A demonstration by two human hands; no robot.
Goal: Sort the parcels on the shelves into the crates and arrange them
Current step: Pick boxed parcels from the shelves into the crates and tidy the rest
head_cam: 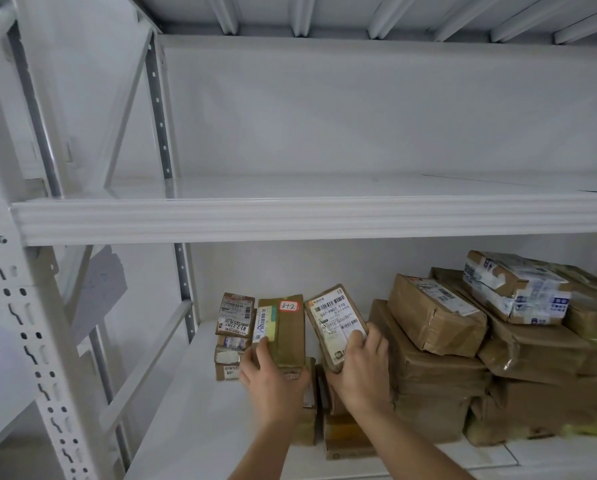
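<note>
Parcels on lower shelf (193, 393) of white metal rack, two of them lifted. Left hand (272, 382) grips small brown box (283, 327), thumb across its striped label; red-edged sticker reads "3+2". Right hand (362, 372) grips flat parcel (335, 323), fingers curled over lower right corner, tilted left; label reads "507-P802 T70", smaller print too fine to make out. Both forearms cut off at bottom edge. Beneath hands, more small boxes (342, 434), mostly hidden. Left of them, short stack (233, 336); top label upside down, partly legible "81-2-2207". Right, large taped cartons (432, 375) piled high, running out of frame. Bare shelf surface left of the stack up to the corner post (30, 323). Upper shelf (290, 220) above, front lip close over the lifted parcels.
</note>
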